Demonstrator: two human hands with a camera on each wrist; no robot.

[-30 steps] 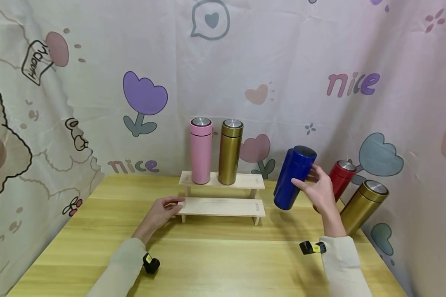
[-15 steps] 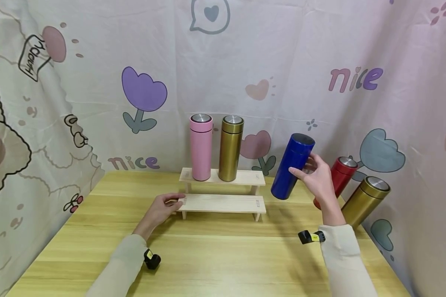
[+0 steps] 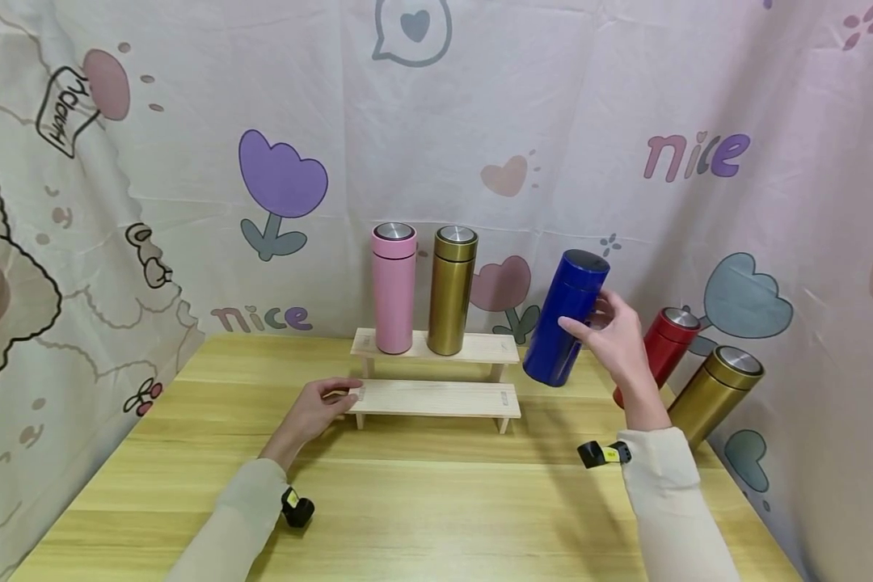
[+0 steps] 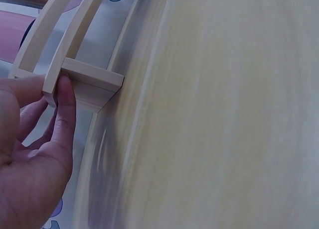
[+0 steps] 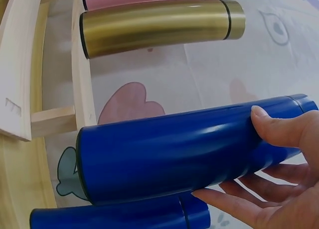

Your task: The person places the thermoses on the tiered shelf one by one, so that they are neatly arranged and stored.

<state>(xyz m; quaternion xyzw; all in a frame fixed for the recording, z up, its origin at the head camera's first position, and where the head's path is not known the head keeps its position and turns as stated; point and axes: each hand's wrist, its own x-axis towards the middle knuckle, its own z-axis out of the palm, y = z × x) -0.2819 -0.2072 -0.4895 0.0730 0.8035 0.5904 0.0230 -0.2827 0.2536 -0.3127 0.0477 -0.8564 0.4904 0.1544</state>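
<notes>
My right hand (image 3: 613,339) grips a blue thermos (image 3: 563,323), holding it tilted in the air to the right of the two-step wooden rack. In the right wrist view, a second blue thermos (image 5: 119,215) shows below the held one. My left hand (image 3: 318,416) pinches the left end of the rack's lower board (image 3: 436,398); the left wrist view has thumb and fingers (image 4: 65,104) on either side of that board end. On the upper board (image 3: 486,349) stand a pink thermos (image 3: 394,295) and a gold thermos (image 3: 451,299), both upright.
Beyond my right forearm, a red thermos (image 3: 665,347) and another gold thermos (image 3: 720,388) stand at the table's right side. The wooden table (image 3: 422,517) ends at a printed cloth backdrop (image 3: 553,97) behind and at both sides.
My right hand has raised the blue thermos and brought it slightly left toward the rack; the second blue thermos is now hidden behind it in the head view. The left hand stays at the lower board.
</notes>
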